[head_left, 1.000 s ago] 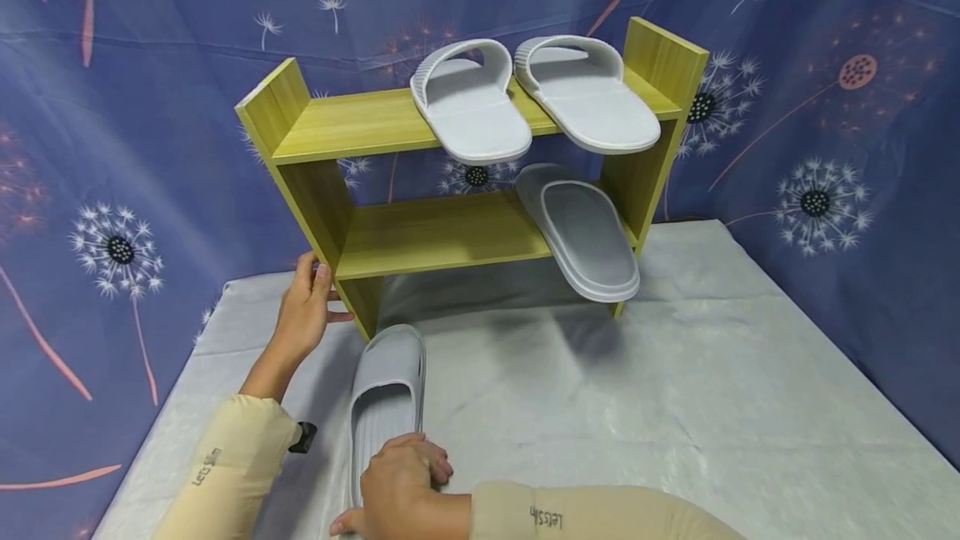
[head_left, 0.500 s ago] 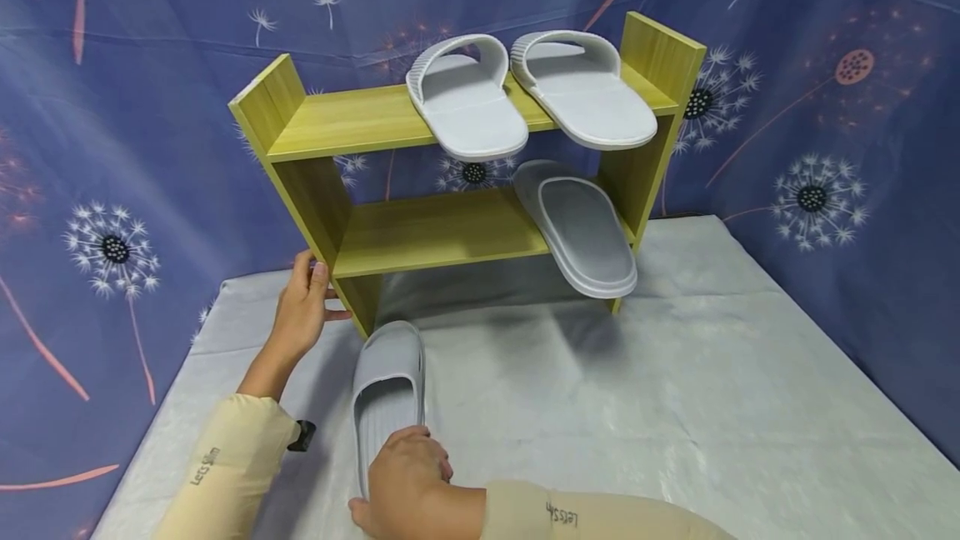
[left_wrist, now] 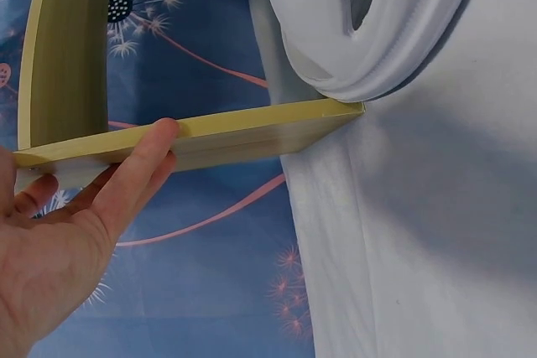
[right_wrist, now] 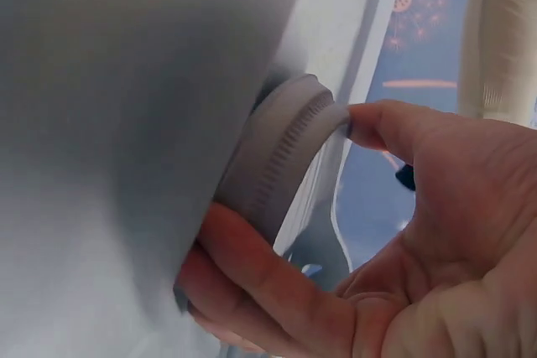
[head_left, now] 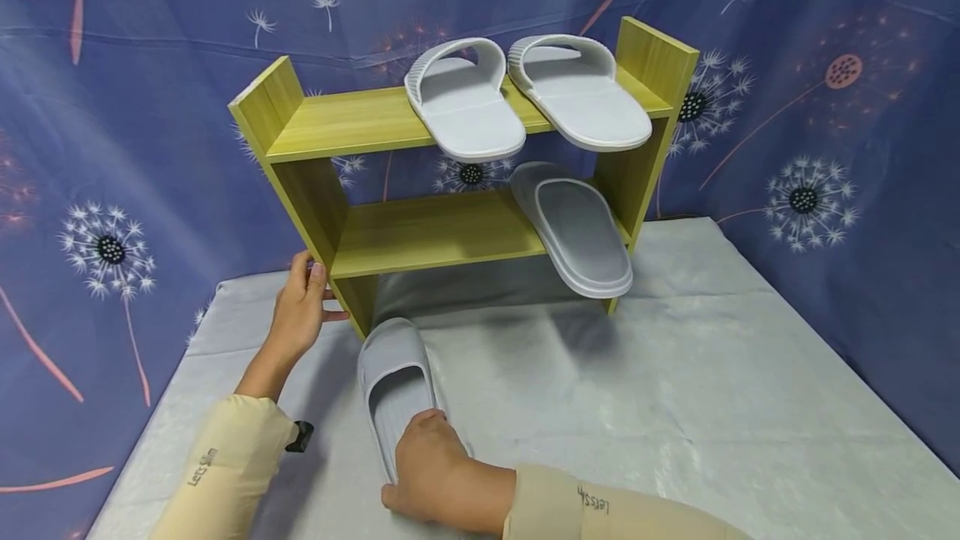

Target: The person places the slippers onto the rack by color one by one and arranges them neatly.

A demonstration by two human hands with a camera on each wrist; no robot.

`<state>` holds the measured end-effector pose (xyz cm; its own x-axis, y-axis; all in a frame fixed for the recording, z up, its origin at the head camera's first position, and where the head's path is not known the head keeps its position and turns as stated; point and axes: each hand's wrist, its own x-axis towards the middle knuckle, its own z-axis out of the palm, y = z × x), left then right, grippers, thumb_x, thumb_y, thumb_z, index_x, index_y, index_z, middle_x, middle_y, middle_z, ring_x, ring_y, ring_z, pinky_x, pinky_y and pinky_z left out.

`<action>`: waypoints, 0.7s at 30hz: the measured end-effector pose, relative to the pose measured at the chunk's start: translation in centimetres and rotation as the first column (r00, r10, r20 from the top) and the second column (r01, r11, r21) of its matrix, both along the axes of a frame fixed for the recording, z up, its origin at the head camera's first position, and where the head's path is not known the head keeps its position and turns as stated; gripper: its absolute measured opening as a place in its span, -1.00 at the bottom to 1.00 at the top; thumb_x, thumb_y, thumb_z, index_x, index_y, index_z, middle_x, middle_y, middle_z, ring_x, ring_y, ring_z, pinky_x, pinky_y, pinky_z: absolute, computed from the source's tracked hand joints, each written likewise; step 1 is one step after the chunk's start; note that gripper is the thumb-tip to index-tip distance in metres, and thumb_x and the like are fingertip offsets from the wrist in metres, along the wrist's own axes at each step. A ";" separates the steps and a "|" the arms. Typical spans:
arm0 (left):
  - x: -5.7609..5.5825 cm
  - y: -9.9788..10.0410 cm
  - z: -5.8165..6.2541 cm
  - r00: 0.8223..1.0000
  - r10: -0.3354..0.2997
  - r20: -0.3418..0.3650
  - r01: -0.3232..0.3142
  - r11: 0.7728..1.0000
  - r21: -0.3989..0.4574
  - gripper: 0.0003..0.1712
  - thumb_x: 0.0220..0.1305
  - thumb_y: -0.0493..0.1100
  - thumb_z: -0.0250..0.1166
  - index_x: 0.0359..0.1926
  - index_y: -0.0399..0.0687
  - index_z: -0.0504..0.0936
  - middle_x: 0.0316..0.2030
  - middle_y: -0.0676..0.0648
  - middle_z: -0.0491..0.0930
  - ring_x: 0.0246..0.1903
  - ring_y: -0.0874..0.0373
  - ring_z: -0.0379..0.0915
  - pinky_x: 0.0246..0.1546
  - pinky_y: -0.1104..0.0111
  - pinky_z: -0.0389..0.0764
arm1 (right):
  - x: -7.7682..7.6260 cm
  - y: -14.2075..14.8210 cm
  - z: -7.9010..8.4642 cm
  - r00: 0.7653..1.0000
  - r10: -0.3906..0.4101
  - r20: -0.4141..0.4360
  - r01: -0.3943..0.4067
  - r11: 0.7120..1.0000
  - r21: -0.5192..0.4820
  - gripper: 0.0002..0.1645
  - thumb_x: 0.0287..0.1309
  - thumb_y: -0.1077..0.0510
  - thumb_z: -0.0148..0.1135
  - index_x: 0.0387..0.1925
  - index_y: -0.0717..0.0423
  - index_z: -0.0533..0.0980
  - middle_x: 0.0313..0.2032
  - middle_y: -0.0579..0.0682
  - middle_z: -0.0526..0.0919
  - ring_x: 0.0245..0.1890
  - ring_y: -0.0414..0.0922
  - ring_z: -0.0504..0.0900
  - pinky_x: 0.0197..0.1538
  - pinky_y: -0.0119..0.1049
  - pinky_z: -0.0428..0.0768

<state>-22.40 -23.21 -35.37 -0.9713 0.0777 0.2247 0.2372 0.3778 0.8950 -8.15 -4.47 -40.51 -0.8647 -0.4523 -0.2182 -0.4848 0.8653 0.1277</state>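
Observation:
My right hand [head_left: 438, 469] grips a grey slipper [head_left: 393, 357] by its heel end. In the right wrist view, the thumb lies on one side of the heel [right_wrist: 281, 153] and the fingers on the other. The slipper's toe points away from me, close to the front foot of a yellow wooden shoe rack [head_left: 442, 227]. My left hand [head_left: 298, 307] touches the outer side of the rack's left panel [left_wrist: 252, 127], its fingers mostly straight in the left wrist view. Another grey slipper [head_left: 581, 232] lies on the lower shelf at the right, sole end jutting forward.
Two white slippers, a left one [head_left: 468, 111] and a right one [head_left: 585, 102], stand on the top shelf. A pale cloth [head_left: 712, 407] covers the table. Blue dandelion-print curtain [head_left: 150, 132] hangs behind and at the sides.
The slipper in my right hand has turned, its heel swinging to the right with the hand. My left hand stays at the rack's panel.

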 end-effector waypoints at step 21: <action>0.0 0.0 0.1 1.000 0.008 -0.006 -0.008 1.000 -0.015 -0.36 0.48 0.20 -0.30 0.39 -0.05 0.06 0.04 -0.34 0.30 -0.03 -0.36 0.48 -0.33 0.16 0.75 | -2.3 4.1 1.5 0.983 -0.145 0.115 0.170 0.952 -0.256 0.18 -0.36 -0.30 0.42 0.13 0.51 0.31 -0.16 0.23 0.61 -0.10 -0.01 0.61 -0.05 -0.31 0.64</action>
